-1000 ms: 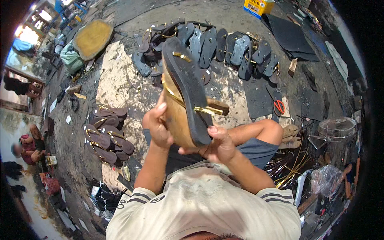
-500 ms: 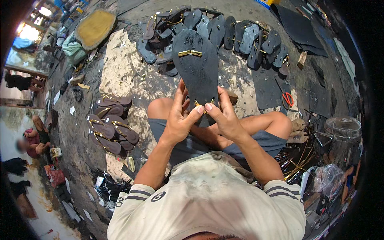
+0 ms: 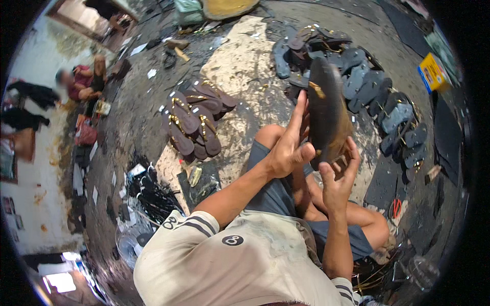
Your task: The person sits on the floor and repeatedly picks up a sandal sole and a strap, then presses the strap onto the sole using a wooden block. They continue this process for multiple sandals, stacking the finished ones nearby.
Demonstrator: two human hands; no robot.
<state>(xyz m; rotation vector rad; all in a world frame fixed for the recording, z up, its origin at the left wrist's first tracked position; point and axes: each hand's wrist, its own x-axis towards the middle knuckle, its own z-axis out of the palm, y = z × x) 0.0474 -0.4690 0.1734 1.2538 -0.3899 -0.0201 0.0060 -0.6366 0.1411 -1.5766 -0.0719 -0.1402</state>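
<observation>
A black flip-flop (image 3: 324, 107) with a gold strap piece near its far end is held upright in front of me, turned partly edge-on and slightly blurred. My left hand (image 3: 288, 155) grips its left side, with fingers stretched up along the sole and the thumb near the lower end. Against the lower right side, my right hand (image 3: 339, 176) has its curled fingers and thumb on the edge. Part of the left fingers is hidden behind the sole. Beyond it lies a curved spread of dark sandals (image 3: 365, 81), some with gold straps.
Left of my knees, brown gold-strapped sandals (image 3: 191, 122) sit in a pile. A bundle of black straps (image 3: 153, 191) lies closer to me. Orange-handled scissors (image 3: 396, 208) rest at the right. A yellow-and-blue box (image 3: 434, 71) stands far right. Another person (image 3: 84, 81) sits by the left wall.
My view has swung left, so the scene sits further right. The flip-flop has turned from nearly flat-facing to partly edge-on, and my right hand has shifted to its right edge.
</observation>
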